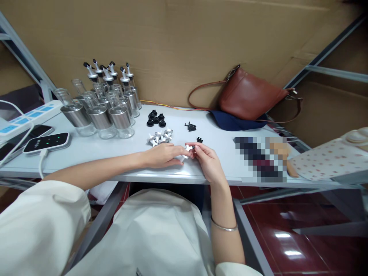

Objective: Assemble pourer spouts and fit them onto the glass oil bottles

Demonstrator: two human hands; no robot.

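My left hand is closed on a silver pourer spout just above the front of the table. The fingertips of my right hand pinch a small black piece at the spout's tip; whether it sits on the tip I cannot tell. Past my left hand lies a pile of silver pourer spouts. Black stoppers are grouped behind that pile. Thin black pieces and a few short black caps lie beyond my right hand.
Glass bottles with steel bands, several with pourers fitted, stand at the back left. A power strip and a white-edged device are at the left. A brown handbag rests on dark blue cloth. A dotted bag stands at the right.
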